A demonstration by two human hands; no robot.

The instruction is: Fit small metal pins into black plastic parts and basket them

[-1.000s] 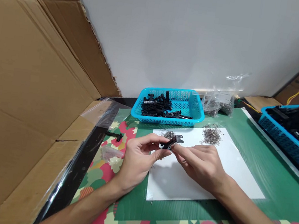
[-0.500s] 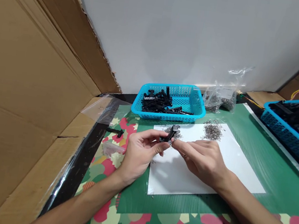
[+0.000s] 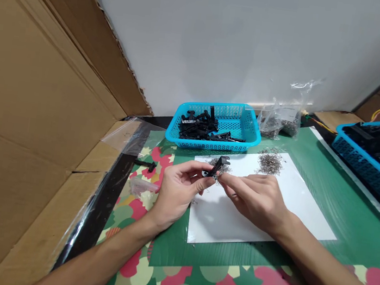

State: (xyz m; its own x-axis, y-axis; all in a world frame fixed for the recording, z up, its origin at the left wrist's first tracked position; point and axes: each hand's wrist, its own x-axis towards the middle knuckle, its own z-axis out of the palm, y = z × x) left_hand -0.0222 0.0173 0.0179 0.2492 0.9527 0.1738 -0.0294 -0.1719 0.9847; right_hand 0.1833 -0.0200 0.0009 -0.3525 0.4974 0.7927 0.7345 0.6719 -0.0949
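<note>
One black part (image 3: 218,165) above the sheet (image 3: 235,223), pinched in your left hand (image 3: 177,190), your right hand (image 3: 259,200) bunched at its lower end, any grip there impossible to tell: seemingly two-handed fingertip work, the next move calling for a steady left pinch.

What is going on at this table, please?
A person holds a small black part in the left hand, above a white sheet. The right hand has its fingertips at the part's lower end; whether they grip anything is hidden. Two piles of tiny metal pieces lie on the sheet. Behind it, a blue basket holds more black parts; another lies to the left.
</note>
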